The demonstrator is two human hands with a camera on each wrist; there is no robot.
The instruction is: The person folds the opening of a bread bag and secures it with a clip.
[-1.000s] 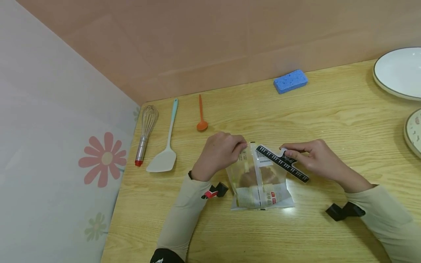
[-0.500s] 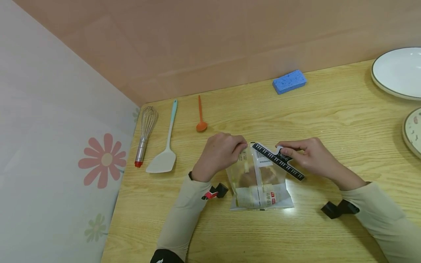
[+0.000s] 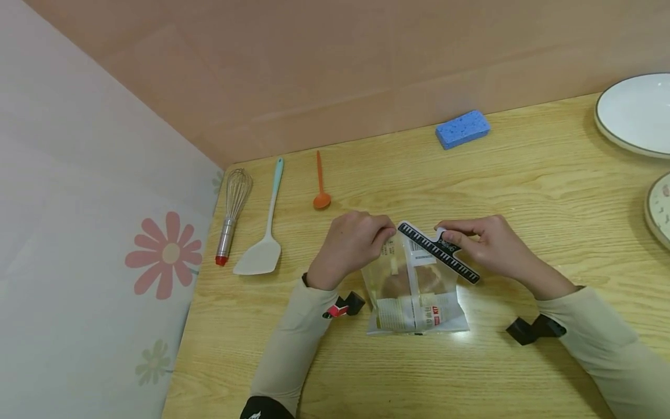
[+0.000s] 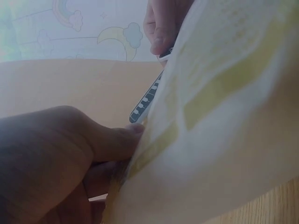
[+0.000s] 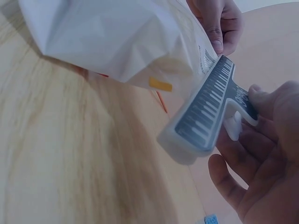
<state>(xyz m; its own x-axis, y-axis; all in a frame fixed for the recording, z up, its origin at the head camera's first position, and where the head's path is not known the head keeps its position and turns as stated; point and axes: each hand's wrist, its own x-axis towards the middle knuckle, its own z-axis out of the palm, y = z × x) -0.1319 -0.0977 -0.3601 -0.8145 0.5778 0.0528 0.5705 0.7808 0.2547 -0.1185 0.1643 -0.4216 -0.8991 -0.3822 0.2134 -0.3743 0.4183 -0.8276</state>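
A clear plastic food bag (image 3: 398,285) with a white printed label stands between the two hands in the head view; a brownish round item shows through it. My left hand (image 3: 356,244) pinches the bag's top left corner between thumb and fingers. My right hand (image 3: 492,244) grips the handle of a long clip (image 5: 205,107) with a black-and-white piano-key pattern. The clip slants across the bag's upper right part, its far end close to my left fingertips. In the left wrist view the bag (image 4: 219,116) hides much of the clip. Whether the clip's jaws enclose the bag's edge I cannot tell.
To the left lie a whisk (image 3: 232,215), a white spatula (image 3: 264,250) with a mint handle and an orange spoon (image 3: 321,198). A blue sponge (image 3: 463,129) lies by the back wall. Two plates, one white (image 3: 638,116) and one patterned (image 3: 662,206), stand at the right edge.
My right hand has moved the clip leftward and slightly up over the bag, bringing its far end nearer to my left hand. The left hand has stayed on the bag's corner.
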